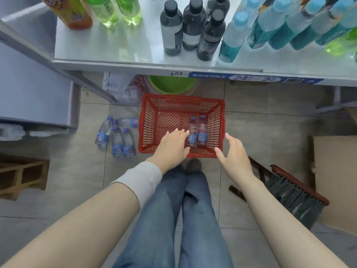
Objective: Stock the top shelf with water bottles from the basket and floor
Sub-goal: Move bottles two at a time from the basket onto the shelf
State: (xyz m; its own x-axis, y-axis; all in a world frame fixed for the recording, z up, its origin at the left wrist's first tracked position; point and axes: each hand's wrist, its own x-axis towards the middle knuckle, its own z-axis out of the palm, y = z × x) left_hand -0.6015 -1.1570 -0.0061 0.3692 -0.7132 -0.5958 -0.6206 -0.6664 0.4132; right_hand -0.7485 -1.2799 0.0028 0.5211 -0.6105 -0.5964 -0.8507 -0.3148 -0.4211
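A red plastic basket (150,120) stands on the tiled floor below the shelf. Two small water bottles (198,133) with purple caps and blue labels lie side by side in its right half. My left hand (172,147) hovers over the basket's near edge, fingers spread, fingertips close to the left bottle. My right hand (234,153) is open above the basket's near right corner and holds nothing. Several more water bottles (117,137) lie on the floor left of the basket. The white top shelf (119,49) spans the upper frame.
On the shelf stand an orange drink (71,10), green bottles (116,10), dark bottles (193,28) and blue-capped bottles (270,26). A green bucket (172,85) sits under the shelf. A broom (289,192) and cardboard (336,176) lie right, a wooden stool (21,175) left.
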